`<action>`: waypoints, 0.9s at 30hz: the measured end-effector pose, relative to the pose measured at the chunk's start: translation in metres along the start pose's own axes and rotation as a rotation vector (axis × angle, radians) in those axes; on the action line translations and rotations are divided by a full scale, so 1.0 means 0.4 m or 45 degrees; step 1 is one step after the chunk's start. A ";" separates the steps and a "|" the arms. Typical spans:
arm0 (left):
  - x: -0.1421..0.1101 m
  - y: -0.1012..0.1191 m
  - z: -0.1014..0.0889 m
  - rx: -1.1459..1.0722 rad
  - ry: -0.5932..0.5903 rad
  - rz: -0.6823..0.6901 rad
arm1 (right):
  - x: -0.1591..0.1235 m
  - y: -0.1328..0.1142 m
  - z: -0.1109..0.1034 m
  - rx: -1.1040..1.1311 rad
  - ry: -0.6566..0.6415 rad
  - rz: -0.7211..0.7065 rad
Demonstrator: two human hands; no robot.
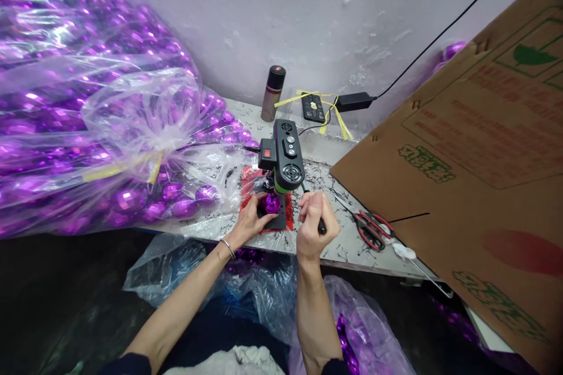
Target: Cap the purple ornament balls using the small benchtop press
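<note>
My left hand (254, 220) grips a shiny purple ball ornament (271, 203) between thumb and fingers, under the head of a small black bench press (288, 155). The ball sits over the dark base plate (278, 222) of the press, on a red sheet (251, 179). My right hand (315, 220) is closed in a fist around the press's lever handle (322, 227), just right of the machine. A red switch (267, 153) shows on the press's side. The contact between ball and press head is partly hidden.
Large clear bags of purple ornaments (127, 199) crowd the left. Red-handled scissors (370, 228) lie at the right, beside a big cardboard box (461, 146). Behind the press are a dark bottle (273, 94), a phone (313, 107) and a power adapter (354, 101). Small black bits litter the table (343, 255).
</note>
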State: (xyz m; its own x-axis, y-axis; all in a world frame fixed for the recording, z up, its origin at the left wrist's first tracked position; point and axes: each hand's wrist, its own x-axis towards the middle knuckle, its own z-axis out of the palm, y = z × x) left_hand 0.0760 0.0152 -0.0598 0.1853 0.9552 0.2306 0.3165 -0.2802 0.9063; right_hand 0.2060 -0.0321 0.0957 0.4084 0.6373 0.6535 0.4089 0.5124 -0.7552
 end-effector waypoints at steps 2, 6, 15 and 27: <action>0.002 0.003 0.002 0.047 0.023 -0.018 | 0.001 -0.001 -0.001 0.005 -0.003 -0.016; 0.007 0.002 0.006 0.056 0.043 -0.025 | -0.001 0.002 -0.001 0.031 -0.008 -0.071; 0.004 -0.006 0.008 0.050 0.037 -0.002 | -0.089 0.121 0.005 -0.052 0.048 -0.324; 0.001 -0.017 0.009 0.095 0.060 0.095 | -0.118 0.167 0.022 -0.006 0.096 -0.374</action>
State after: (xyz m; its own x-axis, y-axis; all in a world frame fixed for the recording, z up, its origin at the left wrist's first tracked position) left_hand 0.0775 0.0172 -0.0671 0.1673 0.9343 0.3148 0.3725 -0.3556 0.8572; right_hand 0.2069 -0.0227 0.0141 0.3315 0.4172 0.8462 0.5222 0.6658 -0.5329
